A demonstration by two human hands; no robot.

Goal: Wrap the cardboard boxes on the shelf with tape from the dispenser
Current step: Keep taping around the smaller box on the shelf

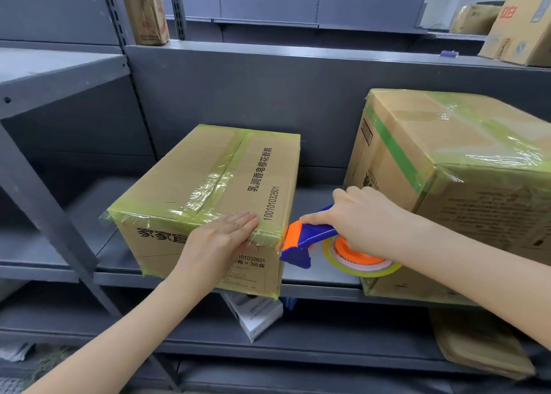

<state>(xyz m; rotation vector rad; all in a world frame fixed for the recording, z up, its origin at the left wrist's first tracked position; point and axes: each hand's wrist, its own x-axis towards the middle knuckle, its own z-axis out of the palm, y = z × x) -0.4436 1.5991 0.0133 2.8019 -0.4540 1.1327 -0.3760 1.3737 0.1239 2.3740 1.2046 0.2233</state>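
Observation:
A cardboard box with black printed characters sits on the grey shelf, its edges and top seam covered in yellowish clear tape. My left hand lies flat on its front right top corner, fingers together, pressing the tape. My right hand grips the blue and orange tape dispenser, whose head touches the box's right front edge. The yellowish tape roll hangs under my hand. A bigger taped box stands to the right.
Grey metal shelving with slanted braces fills the left. A white small box and a flattened brown carton lie on the lower shelf. More cardboard boxes stand on the upper shelf at right, another box at upper left.

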